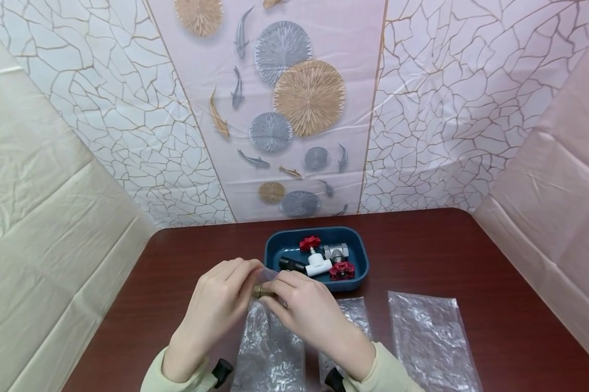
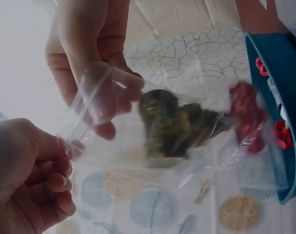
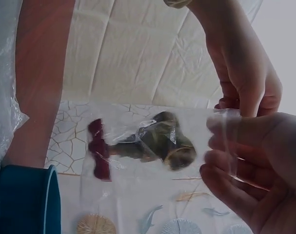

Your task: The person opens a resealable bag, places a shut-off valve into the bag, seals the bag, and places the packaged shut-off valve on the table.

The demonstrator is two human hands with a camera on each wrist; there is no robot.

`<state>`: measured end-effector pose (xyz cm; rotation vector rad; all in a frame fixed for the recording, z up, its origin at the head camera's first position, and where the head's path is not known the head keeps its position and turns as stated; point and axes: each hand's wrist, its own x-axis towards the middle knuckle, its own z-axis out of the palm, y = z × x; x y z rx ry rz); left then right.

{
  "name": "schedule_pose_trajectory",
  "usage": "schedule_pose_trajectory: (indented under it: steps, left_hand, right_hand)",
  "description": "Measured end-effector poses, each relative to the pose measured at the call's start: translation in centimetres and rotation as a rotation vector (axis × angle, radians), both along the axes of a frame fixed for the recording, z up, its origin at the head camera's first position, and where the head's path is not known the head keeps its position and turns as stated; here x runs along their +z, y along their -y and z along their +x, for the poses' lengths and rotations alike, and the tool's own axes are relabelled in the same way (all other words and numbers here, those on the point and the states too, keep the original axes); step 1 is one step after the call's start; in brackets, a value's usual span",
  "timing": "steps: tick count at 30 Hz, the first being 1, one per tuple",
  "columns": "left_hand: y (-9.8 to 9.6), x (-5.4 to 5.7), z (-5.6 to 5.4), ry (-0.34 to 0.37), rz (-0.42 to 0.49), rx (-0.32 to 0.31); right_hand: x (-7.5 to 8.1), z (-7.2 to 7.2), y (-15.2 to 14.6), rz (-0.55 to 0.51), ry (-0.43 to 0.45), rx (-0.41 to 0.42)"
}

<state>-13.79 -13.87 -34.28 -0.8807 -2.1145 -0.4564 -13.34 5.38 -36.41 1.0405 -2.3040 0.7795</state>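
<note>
A brass-coloured valve (image 2: 162, 122) with a red handwheel (image 2: 247, 117) lies inside a clear zip bag (image 2: 211, 168), blurred through the plastic. My left hand (image 2: 28, 175) pinches the bag's edge by its red zip line. In the left wrist view, my right hand (image 2: 89, 53) has its fingers at the bag's mouth, behind the plastic. Seen from the right wrist, the fingers of my right hand (image 3: 255, 161) are spread and stand apart from the valve, while my left hand (image 3: 250, 73) is above. In the head view both hands meet in front of the tray, hiding most of the bag.
The blue tray (image 1: 365, 267) behind my hands holds a white valve (image 1: 317, 263) with a red handwheel, a silver valve (image 1: 335, 251) with a red handwheel, and a black part (image 1: 292, 265). Several clear bags, one a flat bag (image 1: 429, 337) at right, lie on the dark red table (image 1: 510, 305).
</note>
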Motion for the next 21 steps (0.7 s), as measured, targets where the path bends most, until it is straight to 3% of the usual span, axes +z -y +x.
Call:
schedule_pose_trajectory:
  steps: [5,13,17,21]
  left_hand:
    - [0.1,0.1,0.0,-0.022,0.013,-0.008]
    - [0.2,-0.1,0.0,0.007,-0.001,-0.025]
    - [0.2,-0.2,0.0,0.032,-0.011,-0.046]
    - [0.1,-0.4,0.0,0.043,-0.019,-0.058]
  right_hand:
    - [-0.1,-0.2,-0.1,-0.061,-0.083,0.019]
    - [-0.3,-0.5,-0.6,-0.152,-0.107,0.037]
    - [-0.2,-0.7,-1.1,-0.168,-0.044,0.003]
    - [0.2,-0.8,-1.8,-0.089,0.115,-0.039]
